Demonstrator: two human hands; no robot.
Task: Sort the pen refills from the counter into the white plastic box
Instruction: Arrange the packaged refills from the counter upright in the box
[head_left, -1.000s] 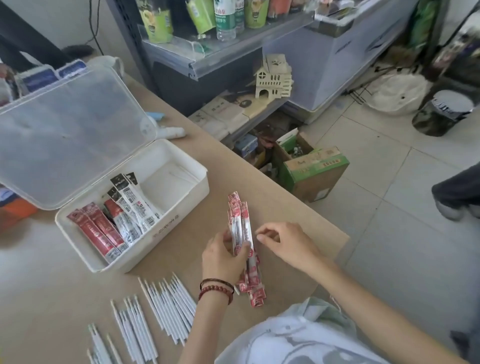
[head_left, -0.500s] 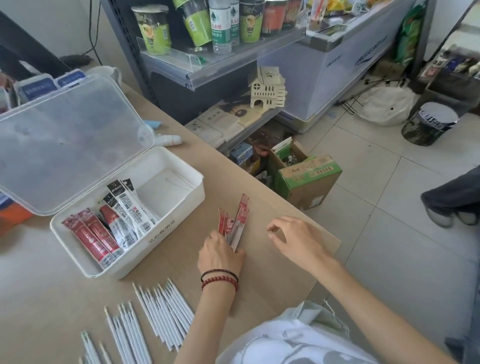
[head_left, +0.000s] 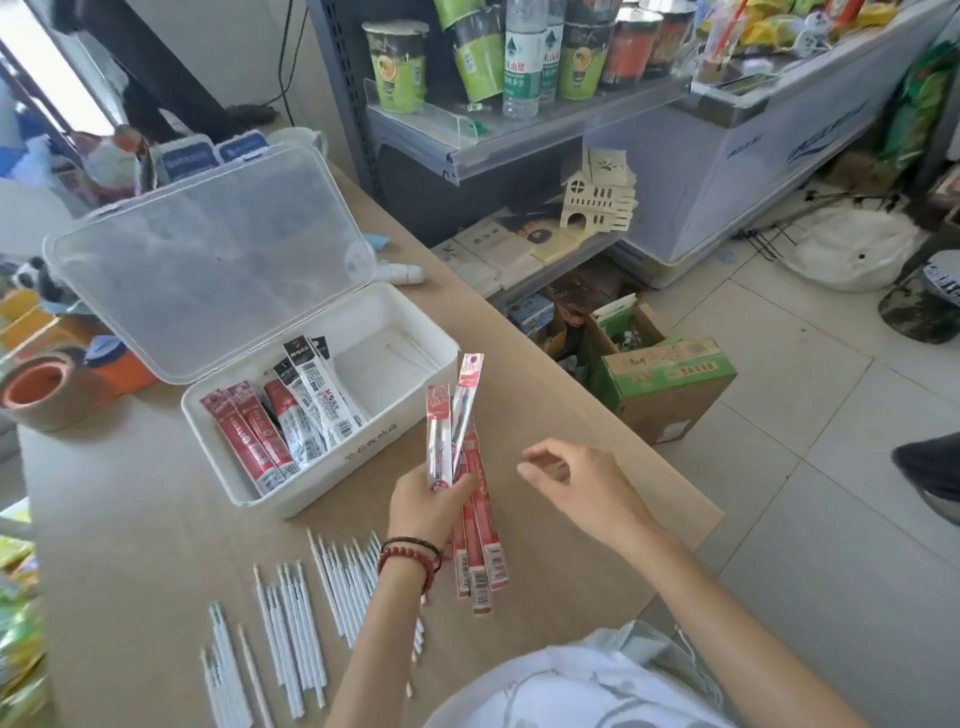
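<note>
**While Packets Are in Hand: Transfer to Box Pending**

Although the tabletop (head_left: 130, 519) carries many refills, we find the white plastic box (head_left: 337, 470) only part filled. Its clear lid (head_left: 208, 260) stands open, red and black-and-white packets (head_left: 280, 421) lean at its left end, and its right end shows bare floor. Loose white refills (head_left: 301, 623) lie in rows on the near tabletop. We note the left hand (head_left: 426, 501) gripping a splayed bunch of red packets (head_left: 480, 519) above the tabletop, just beside the box's near corner. The right hand (head_left: 582, 483) hovers close by, fingers loosely curled, holding nothing. In our judgement the bunch should be squared up first, then laid beside the red packets in the box. The held packets look long, flat and glossy, likely slippery.
</note>
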